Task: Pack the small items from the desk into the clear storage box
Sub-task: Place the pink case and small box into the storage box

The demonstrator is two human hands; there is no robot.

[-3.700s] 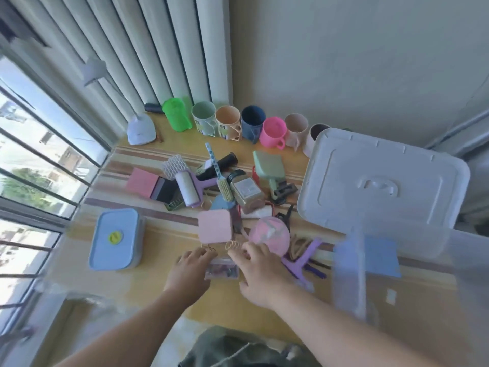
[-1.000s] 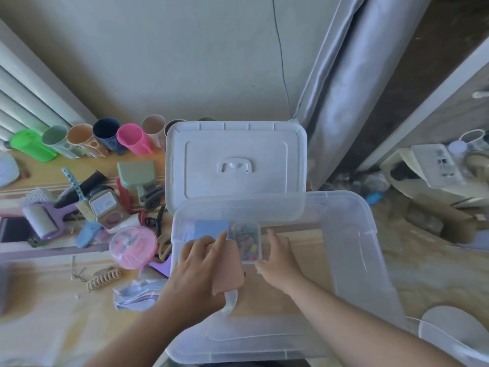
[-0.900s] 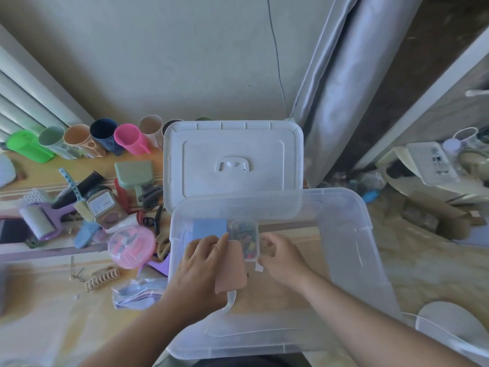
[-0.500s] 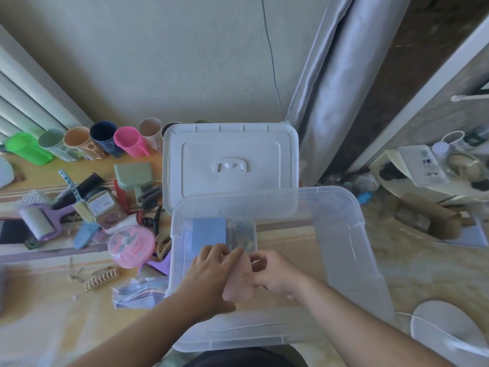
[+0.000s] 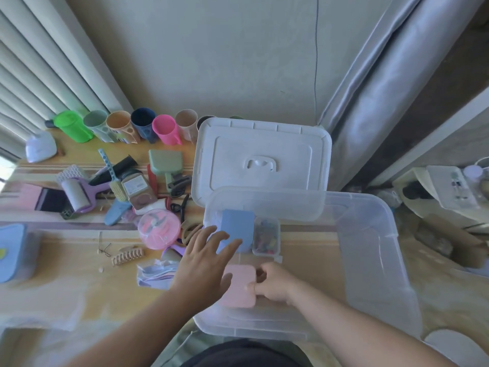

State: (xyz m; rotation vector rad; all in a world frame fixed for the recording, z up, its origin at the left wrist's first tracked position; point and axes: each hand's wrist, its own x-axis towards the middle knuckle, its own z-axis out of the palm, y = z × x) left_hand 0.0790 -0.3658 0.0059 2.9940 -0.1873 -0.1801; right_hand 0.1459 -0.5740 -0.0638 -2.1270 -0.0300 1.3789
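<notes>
The clear storage box [image 5: 375, 250] stands open at the desk's right end. On its floor lie a blue square case [image 5: 236, 227], a small clear case of coloured bits [image 5: 266, 236] and a pink square case [image 5: 239, 286]. My right hand [image 5: 274, 281] pinches the pink case's right edge, low in the box. My left hand [image 5: 205, 260] hovers over the box's left wall with fingers spread and holds nothing. Left of the box, on the desk, sit a pink round container [image 5: 158, 231], a beige hair claw [image 5: 127, 256] and a lint roller [image 5: 75, 194].
The box's white lid [image 5: 260, 160] lies behind the box. A row of coloured cups [image 5: 143, 127] lines the wall. A blue lidded box [image 5: 12, 251] sits at far left. Folded plastic bags [image 5: 156, 271] lie by my left wrist. Clutter fills the floor at right.
The pink case went from my left hand down onto the box floor, where my right hand now pinches it. My left hand has let go and lifted leftward with fingers spread.
</notes>
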